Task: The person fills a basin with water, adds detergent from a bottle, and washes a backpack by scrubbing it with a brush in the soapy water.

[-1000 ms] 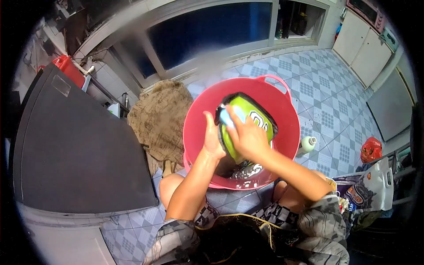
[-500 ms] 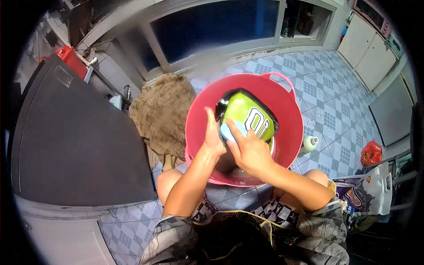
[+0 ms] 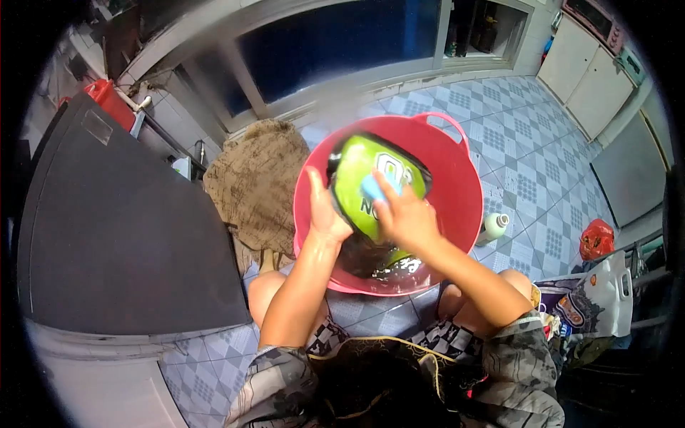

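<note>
While left hand (image 3: 329, 217) supports bag (image 3: 350, 169), right (image 3: 412, 222) presses scrubber (image 3: 370, 188).

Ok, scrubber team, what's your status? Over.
Right hand pressing blue scrubber on green item. Left hand open, supporting its edge. Nothing visibly blocking inside pink tub.

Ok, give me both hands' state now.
Left hand: open, thumb raised, fingers hidden behind the green item.
Right hand: closed on the blue item, against the green one.

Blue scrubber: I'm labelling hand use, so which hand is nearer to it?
Right. The right hand grips the blue scrubber; the left hand is left of it, by the green item's edge.
</note>
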Tool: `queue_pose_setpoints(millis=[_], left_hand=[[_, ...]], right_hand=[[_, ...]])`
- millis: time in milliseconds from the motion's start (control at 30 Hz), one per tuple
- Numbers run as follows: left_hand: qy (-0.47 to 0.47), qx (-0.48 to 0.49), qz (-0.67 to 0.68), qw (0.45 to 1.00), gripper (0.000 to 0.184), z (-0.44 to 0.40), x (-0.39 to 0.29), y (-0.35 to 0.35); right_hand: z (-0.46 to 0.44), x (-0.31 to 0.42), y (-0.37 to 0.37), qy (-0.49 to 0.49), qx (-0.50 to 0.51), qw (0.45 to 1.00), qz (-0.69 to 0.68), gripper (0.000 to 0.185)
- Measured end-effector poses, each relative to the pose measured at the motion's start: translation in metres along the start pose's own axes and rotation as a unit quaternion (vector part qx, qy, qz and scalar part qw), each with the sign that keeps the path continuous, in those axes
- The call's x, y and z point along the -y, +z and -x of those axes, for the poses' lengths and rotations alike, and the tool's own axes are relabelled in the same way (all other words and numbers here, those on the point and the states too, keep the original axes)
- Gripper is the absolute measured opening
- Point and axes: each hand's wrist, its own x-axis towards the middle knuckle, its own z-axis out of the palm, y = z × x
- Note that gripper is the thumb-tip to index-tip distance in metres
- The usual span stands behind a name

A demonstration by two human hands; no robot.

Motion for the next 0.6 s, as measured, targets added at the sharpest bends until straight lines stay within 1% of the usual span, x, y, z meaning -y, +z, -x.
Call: queue_pose_setpoints(millis=[67, 100, 133, 167, 200, 233, 267, 300, 333, 367, 400, 433, 467, 533, 567, 600], left_hand=[[0.056, 0.002, 0.018, 0.998, 0.083, 0.001, -0.013, 0.003], [0.077, 0.027, 0.028, 0.996, 0.065, 0.001, -0.020, 0.002], [0.078, 0.028, 0.025, 0.996, 0.065, -0.001, -0.025, -0.002], [0.093, 0.001, -0.007, 0.996, 0.059, -0.002, -0.028, -0.003], [0.109, -0.027, -0.036, 0.993, 0.053, -0.002, -0.031, -0.005], [0.085, -0.058, -0.046, 0.994, 0.044, -0.001, -0.035, -0.008], [0.088, -0.057, -0.046, 0.993, 0.044, -0.001, -0.039, -0.009], [0.040, -0.046, -0.086, 0.994, 0.042, -0.005, -0.043, -0.011], [-0.010, -0.034, -0.128, 0.991, 0.041, -0.008, -0.048, -0.014], [-0.056, -0.014, -0.182, 0.982, 0.039, -0.012, -0.057, -0.017], [-0.037, -0.077, -0.285, 0.955, 0.038, -0.009, -0.063, -0.010], [-0.038, -0.087, -0.301, 0.949, 0.037, -0.013, -0.073, -0.022], [-0.039, -0.098, -0.314, 0.944, 0.036, -0.016, -0.086, -0.034], [-0.066, -0.099, -0.227, 0.967, 0.037, -0.011, -0.111, -0.037], [-0.053, -0.131, -0.229, 0.963, 0.038, -0.011, -0.128, -0.049], [-0.027, -0.135, -0.215, 0.967, 0.039, -0.007, -0.144, -0.062]], right_hand=[[-0.016, -0.030, 0.001, 0.108, -0.006, 0.994, -0.005, 0.052], [-0.014, -0.044, 0.004, 0.113, -0.021, 0.993, -0.040, 0.052], [-0.013, -0.054, 0.009, 0.116, -0.035, 0.990, -0.074, 0.052], [-0.011, -0.051, 0.004, 0.110, -0.023, 0.988, -0.108, 0.056], [-0.009, -0.045, 0.005, 0.106, -0.022, 0.988, -0.107, 0.056], [-0.009, -0.036, 0.007, 0.083, -0.070, 0.981, -0.162, 0.058], [-0.010, -0.026, 0.009, 0.061, -0.119, 0.967, -0.216, 0.061], [-0.011, -0.013, 0.010, 0.040, -0.131, 0.963, -0.232, 0.064], [-0.015, 0.002, 0.013, -0.004, -0.168, 0.953, -0.252, 0.064], [-0.016, 0.015, 0.017, 0.002, -0.135, 0.955, -0.264, 0.066], [-0.023, 0.030, 0.029, -0.050, -0.167, 0.938, -0.299, 0.067], [-0.027, 0.045, 0.037, -0.045, -0.138, 0.945, -0.292, 0.066], [-0.033, 0.057, 0.048, -0.096, -0.139, 0.952, -0.257, 0.066], [-0.041, 0.062, 0.081, -0.091, -0.049, 0.984, -0.146, 0.066], [-0.044, 0.044, 0.109, -0.129, -0.024, 0.986, -0.102, 0.066], [-0.042, 0.019, 0.129, -0.169, 0.003, 0.984, -0.055, 0.065]])
